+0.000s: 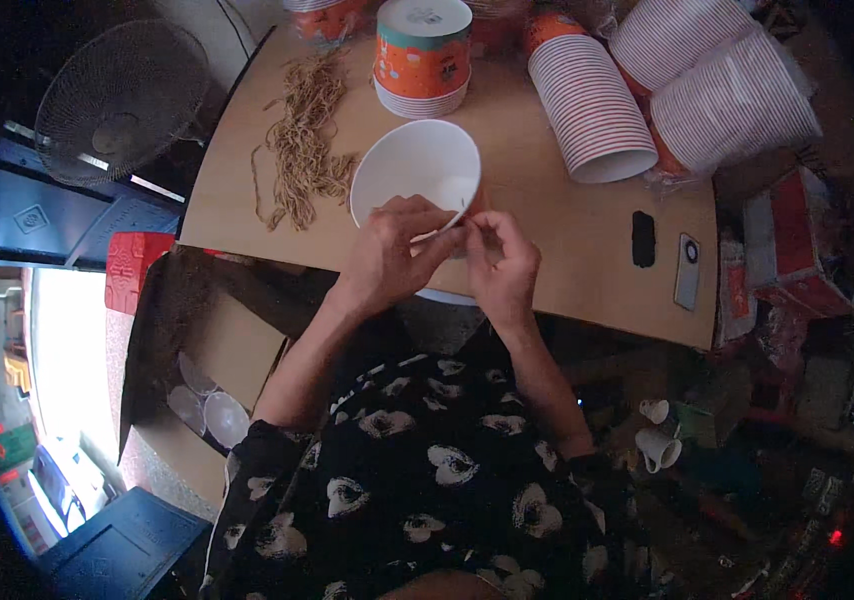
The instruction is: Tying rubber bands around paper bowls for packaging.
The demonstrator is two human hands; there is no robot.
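Pinching the bucket (415, 160) by its near rim at the table (577, 235) edge, with left hand (387, 248) nearly closed and right hand (507, 265) fingertips together, contents too hidden to tell. Might crease the rim by squeezing, or drop the bucket by loosening 1 hand.

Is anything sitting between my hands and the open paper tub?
Nothing visible is: your left hand grips the paper tub at its near rim, and your right hand is close beside that rim. The tangled twine lies to the tub's left; the inverted tub stack stands beyond it.
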